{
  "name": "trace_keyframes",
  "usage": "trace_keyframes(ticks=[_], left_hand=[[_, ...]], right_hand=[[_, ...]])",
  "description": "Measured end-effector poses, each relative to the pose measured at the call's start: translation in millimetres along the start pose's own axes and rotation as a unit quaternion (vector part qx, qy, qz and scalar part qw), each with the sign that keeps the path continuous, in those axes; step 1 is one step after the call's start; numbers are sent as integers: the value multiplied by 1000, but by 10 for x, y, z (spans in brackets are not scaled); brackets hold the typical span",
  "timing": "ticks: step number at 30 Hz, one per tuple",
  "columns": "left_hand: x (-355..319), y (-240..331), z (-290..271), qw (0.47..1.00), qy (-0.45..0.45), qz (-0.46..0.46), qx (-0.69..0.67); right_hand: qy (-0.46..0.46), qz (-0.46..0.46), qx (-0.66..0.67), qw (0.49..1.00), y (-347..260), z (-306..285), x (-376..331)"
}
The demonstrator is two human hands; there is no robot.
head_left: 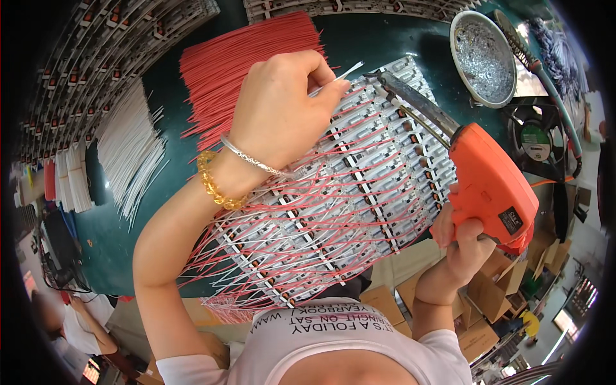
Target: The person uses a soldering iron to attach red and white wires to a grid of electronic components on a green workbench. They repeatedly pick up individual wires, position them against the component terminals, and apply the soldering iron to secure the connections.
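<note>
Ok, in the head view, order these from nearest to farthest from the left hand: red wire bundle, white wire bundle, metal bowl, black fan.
From the left hand:
1. Red wire bundle, just behind the hand.
2. White wire bundle, out to the left.
3. Metal bowl, far right, at the back.
4. Black fan, far right edge, a little beyond the bowl.

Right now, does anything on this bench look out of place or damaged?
Nothing stands out. The red wires and white wires lie in tidy bundles, and the panel of boards sits flat under the soldering gun.
</note>
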State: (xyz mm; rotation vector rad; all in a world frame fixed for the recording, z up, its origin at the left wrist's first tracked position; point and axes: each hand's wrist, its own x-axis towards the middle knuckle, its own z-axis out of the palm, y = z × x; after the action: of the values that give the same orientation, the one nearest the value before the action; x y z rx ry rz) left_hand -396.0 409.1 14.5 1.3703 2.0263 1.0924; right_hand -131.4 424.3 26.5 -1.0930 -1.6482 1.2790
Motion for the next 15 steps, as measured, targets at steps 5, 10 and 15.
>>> trace_keyframes(ticks=[5,10,15], left_hand=[[7,-9,-1,1000,1,8,15],[-2,-17,26,1000,5,10,20],[-3,-3,21,1000,-1,2,26]], right_hand=[[11,65,54,996,-4,-47,-51],[0,19,8,1000,-39,19,-12],[10,27,40,999,-68,24,-36]])
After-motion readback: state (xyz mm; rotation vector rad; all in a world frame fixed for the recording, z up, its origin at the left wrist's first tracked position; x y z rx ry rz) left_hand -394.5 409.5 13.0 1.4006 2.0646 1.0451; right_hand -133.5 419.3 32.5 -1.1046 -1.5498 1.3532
